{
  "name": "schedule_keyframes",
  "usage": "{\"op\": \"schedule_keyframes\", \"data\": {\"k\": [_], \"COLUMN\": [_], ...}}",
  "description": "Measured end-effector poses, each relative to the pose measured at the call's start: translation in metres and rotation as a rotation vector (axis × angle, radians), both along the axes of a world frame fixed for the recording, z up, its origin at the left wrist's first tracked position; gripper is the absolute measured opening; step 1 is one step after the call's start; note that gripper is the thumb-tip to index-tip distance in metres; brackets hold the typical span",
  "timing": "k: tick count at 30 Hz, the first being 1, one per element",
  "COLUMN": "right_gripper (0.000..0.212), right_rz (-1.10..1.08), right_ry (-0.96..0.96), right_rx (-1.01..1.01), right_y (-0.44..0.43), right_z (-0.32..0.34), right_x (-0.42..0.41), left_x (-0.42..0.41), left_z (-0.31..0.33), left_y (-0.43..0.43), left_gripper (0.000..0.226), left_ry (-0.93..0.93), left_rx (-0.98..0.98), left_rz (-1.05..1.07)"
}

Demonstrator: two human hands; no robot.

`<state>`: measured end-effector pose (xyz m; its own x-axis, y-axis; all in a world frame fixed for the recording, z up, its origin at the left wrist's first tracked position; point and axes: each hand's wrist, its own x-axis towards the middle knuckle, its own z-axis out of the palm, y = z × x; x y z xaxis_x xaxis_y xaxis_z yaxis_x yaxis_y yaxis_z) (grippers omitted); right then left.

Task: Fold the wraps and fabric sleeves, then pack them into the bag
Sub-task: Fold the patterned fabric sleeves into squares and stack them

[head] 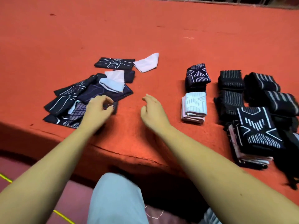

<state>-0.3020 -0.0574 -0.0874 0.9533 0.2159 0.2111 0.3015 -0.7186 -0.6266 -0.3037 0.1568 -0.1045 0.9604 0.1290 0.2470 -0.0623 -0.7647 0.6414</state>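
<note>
View from a head-worn camera, looking down at an orange-red carpeted surface (145, 29) with two bare forearms reaching over it.

No brand name or readable writing shows. The dark pieces carry white woven lines, bars and X shapes, too blurred to tell whether any of it is lettering.

At the left lies a loose pile of fabric sleeves (69, 101), mostly dark navy and overlapping at angles, with a pale blue sleeve (111, 84) on top. The left hand (97, 110) rests at the pile's near right corner, fingers curled and pinching the edge of a dark sleeve (114, 106). The right hand (152, 111) hovers just right of it with loosely bent fingers, holding nothing, over bare carpet.

Farther off, beyond the pile, a flat navy sleeve (114, 63) touches a white sleeve (146, 63) on its right.

To the right of the hands stand a folded navy stack (197, 76) and, just nearer, a folded white stack (194, 107). Farther right are black wraps (231, 80) with thin white stripes, bundled close together, and nearest on that side a taller mixed stack (257, 133) topped by a navy piece.

At the bottom, a knee (116, 199) in pale blue fabric and a yellow cord (5, 177) on the floor.
</note>
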Motion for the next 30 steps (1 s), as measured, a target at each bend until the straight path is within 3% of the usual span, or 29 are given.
{"op": "schedule_keyframes", "data": {"k": [2, 4, 11, 15, 21, 30], "right_gripper": [0.043, 0.038, 0.034, 0.043, 0.029, 0.024], "right_rz": [0.057, 0.128, 0.167, 0.148, 0.137, 0.292], "right_ry": [0.048, 0.091, 0.02, -0.029, -0.162, -0.195], "right_rx": [-0.055, -0.117, -0.243, -0.284, -0.362, -0.259], "right_y": [0.023, 0.042, 0.085, 0.095, 0.099, 0.07], "right_z": [-0.005, -0.012, -0.033, -0.043, -0.056, -0.047], "right_x": [0.0, 0.0, 0.01, 0.022, 0.038, 0.03], "left_x": [-0.01, -0.018, -0.017, -0.018, -0.018, -0.024], "left_z": [-0.015, -0.032, -0.06, -0.062, -0.062, -0.054], "left_y": [0.025, 0.041, 0.052, 0.053, 0.051, 0.049], "left_gripper": [0.037, 0.046, 0.021, 0.024, 0.025, 0.059], "left_ry": [0.015, 0.023, -0.15, -0.143, -0.139, -0.122], "left_rx": [0.238, 0.311, 0.209, 0.246, 0.225, 0.231], "left_rz": [0.053, 0.079, 0.078, 0.066, 0.078, -0.005]}}
